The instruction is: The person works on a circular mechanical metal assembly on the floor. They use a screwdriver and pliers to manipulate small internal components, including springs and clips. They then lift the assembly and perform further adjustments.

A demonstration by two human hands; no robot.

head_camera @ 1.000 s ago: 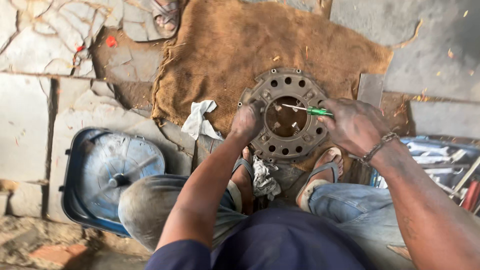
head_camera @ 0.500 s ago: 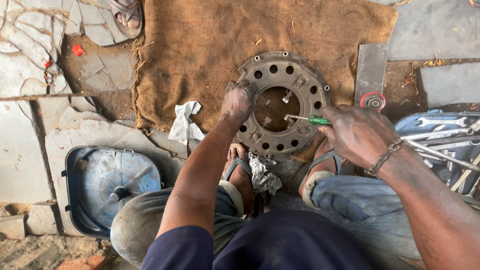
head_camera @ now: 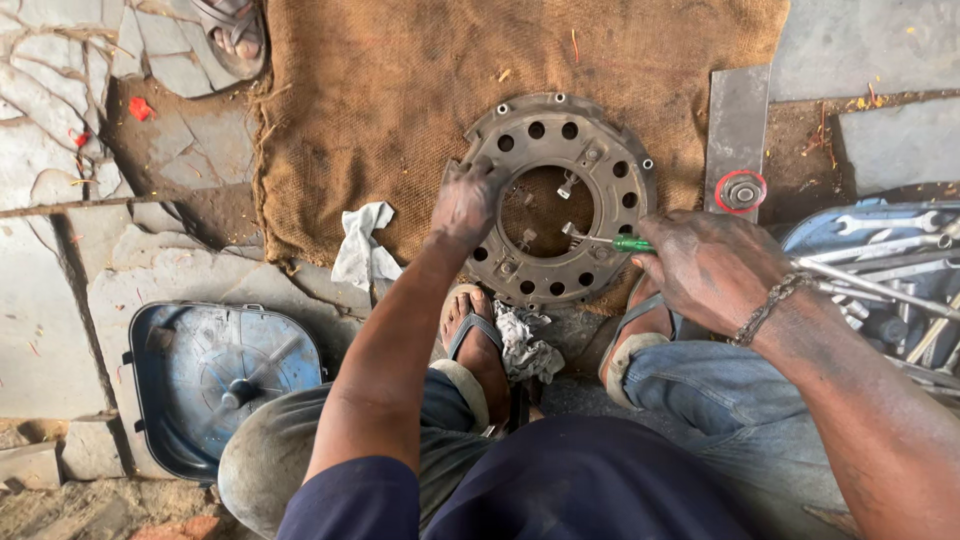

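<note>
A round, rusty-grey metal clutch cover plate with a ring of holes (head_camera: 560,200) lies flat on a brown burlap mat (head_camera: 420,100) on the stone floor. The left hand (head_camera: 465,205) presses on the plate's left rim, its grip curled closed over the edge. The right hand (head_camera: 705,265), just right of the plate, has its grip pinched around a green-handled screwdriver (head_camera: 605,241) whose tip reaches into the plate's central opening. A crumpled white rag (head_camera: 362,250) lies left of the plate; a blue tray of spanners (head_camera: 890,260) sits to its right.
</note>
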